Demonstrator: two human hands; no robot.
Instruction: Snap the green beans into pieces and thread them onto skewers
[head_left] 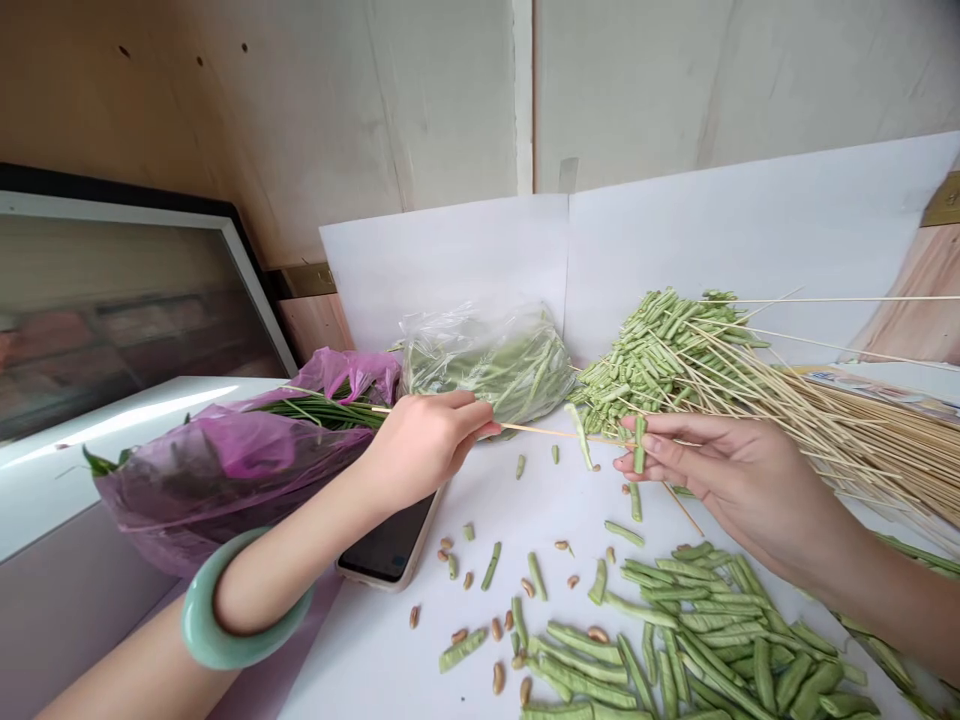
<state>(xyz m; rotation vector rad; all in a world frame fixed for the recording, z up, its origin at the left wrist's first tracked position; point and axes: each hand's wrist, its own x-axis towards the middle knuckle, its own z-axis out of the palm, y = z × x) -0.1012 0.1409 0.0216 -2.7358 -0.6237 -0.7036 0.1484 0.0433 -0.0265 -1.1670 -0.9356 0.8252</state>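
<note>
My left hand (435, 440), with a jade-coloured bangle (201, 610) on its wrist, is closed around a thin bamboo skewer (547, 431). The skewer runs to the right, toward a short piece of green bean (640, 445). My right hand (720, 470) pinches that bean piece upright between thumb and fingers. The skewer's tip meets the bean, but I cannot tell how far it has gone in. Below my right hand lies a heap of cut green beans (720, 640). Loose brown seeds (498, 678) and several bean pieces are scattered on the white tabletop (375, 650).
Behind my right hand, skewers threaded with beans (660, 350) are piled up, beside many bare skewers (862, 430). A clear plastic bag of beans (487, 360) stands at the back. On the left are a purple bag of greens (225, 470) and a phone (386, 545).
</note>
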